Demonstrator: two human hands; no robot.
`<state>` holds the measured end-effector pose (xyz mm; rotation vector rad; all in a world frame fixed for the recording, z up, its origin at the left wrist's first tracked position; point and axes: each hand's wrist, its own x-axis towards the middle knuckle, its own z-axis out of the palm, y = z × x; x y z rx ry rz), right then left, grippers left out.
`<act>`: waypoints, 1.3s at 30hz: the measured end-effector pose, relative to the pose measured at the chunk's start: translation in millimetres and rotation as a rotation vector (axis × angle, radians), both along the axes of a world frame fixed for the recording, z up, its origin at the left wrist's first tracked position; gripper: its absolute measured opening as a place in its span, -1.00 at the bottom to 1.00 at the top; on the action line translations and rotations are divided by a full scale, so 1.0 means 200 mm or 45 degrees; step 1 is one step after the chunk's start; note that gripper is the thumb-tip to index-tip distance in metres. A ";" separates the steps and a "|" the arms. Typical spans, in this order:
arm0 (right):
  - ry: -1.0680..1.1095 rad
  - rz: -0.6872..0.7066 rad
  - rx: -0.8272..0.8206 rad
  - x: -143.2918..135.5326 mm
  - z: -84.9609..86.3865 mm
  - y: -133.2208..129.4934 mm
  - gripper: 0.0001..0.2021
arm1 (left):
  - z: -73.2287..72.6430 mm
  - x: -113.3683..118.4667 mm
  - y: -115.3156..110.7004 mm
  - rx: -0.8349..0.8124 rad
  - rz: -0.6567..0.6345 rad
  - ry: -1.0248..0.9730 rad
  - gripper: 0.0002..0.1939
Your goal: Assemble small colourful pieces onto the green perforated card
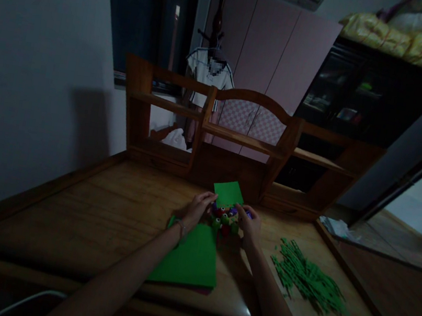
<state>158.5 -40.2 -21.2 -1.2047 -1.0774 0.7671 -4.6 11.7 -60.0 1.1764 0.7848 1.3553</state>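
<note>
A small square sheet of green paper (228, 192) is raised between my hands, above the desk. My left hand (199, 207) pinches its left edge. My right hand (249, 225) is closed at its lower right corner, with a purple bit (249, 215) showing by the fingers; what that is I cannot make out. Below the sheet, between the hands, sits a cluster of small red, green and purple figures with googly eyes (224, 219). Under my left wrist lies a stack of larger green sheets (190, 258).
Many thin green paper strips (307, 278) lie in a loose pile to the right on the wooden desk (108, 211). A wooden shelf unit (244, 136) rises along the desk's far edge. A wall (41, 74) bounds the left side. A white cable (31, 300) hangs at the near left.
</note>
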 end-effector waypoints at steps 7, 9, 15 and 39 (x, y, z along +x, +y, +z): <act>-0.013 0.013 0.004 0.00 -0.02 0.01 -0.61 | 0.00 0.01 0.00 -0.002 0.090 -0.003 -0.57; -0.014 0.011 0.004 0.01 -0.02 0.01 -0.60 | 0.00 0.01 0.00 0.006 0.102 -0.005 -0.55; -0.016 0.043 0.014 0.02 -0.06 0.04 -0.59 | 0.00 0.01 0.00 0.018 0.094 0.035 -0.54; 0.108 0.064 0.023 0.01 -0.02 0.01 -0.61 | 0.03 0.05 -0.05 0.233 -0.043 0.249 -0.64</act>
